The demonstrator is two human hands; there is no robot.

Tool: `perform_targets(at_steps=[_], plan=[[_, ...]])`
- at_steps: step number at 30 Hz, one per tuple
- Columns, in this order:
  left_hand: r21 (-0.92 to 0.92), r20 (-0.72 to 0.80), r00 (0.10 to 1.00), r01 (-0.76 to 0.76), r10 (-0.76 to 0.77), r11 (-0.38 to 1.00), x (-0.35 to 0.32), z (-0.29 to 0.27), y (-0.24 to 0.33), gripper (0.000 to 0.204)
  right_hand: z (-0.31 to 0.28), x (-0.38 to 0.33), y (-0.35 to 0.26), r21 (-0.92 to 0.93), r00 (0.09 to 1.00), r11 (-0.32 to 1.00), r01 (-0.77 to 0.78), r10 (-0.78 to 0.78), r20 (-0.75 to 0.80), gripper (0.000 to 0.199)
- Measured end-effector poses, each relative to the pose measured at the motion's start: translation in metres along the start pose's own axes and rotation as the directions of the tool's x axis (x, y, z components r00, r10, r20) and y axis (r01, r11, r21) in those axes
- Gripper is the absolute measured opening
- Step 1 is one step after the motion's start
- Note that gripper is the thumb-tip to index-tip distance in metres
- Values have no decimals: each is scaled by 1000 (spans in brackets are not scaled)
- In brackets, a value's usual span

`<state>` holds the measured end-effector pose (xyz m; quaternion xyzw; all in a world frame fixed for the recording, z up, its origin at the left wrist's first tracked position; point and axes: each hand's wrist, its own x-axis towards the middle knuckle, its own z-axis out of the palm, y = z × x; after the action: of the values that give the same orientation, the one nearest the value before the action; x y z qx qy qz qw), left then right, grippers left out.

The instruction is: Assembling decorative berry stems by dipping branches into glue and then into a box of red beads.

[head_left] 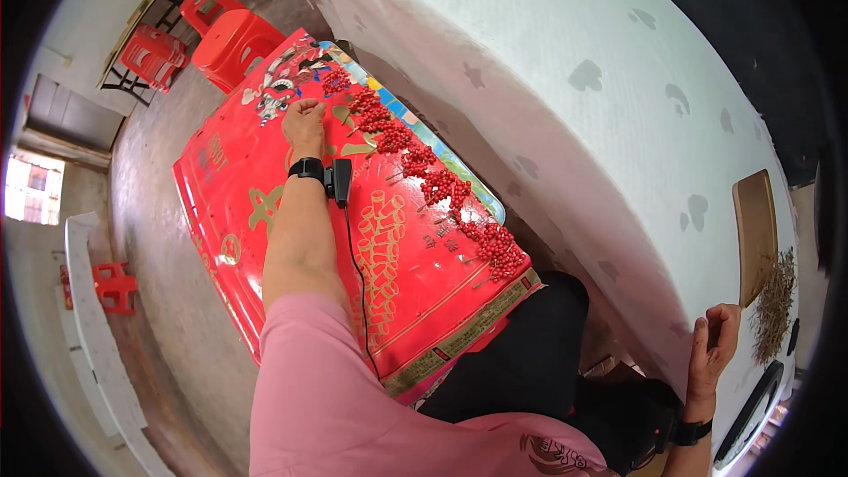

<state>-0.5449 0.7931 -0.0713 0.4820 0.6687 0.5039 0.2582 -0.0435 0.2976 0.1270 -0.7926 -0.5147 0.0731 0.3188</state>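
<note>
My left hand reaches far out over a red printed sheet spread on a low surface. Its fingers are bunched at the sheet's far end, touching small dark pieces beside a cluster of red berries; whether it grips one I cannot tell. A row of red berry sprigs runs along the sheet's right edge. My right hand rests with its fingers spread against the edge of a white patterned cloth. It holds nothing. Both wrists wear black bands.
A wooden board and a pile of dry stems lie on the white cloth near my right hand. Red plastic stools stand at the far left, and another red stool stands by a white bench.
</note>
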Motion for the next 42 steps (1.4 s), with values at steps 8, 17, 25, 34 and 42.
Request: perform_targets(at_steps=[8,17,25,34,42], plan=[[100,21,999,35,-37,994,-4,17,-7,22,2,0,-4,-25,1000,1000,6,-7,-18,15],[375,-6,999,39,-39,926,1,11,-8,26,2,0,-3,-64,1000,998,10,-10,-4,15],[469,12,993,-110,118,876,-18,-10,-1,26,1,-2,-10,-40,999,999,-1,-1,-36,16],[-12,122,991,60,-58,998,-146,-97,99,37,2,-3,-3,-197,956,954,228,-258,-143,19],[-272,592,757,-136,277,953,-281,-85,210,25,-5,-22,9,-102,923,958,268,-286,-258,13]])
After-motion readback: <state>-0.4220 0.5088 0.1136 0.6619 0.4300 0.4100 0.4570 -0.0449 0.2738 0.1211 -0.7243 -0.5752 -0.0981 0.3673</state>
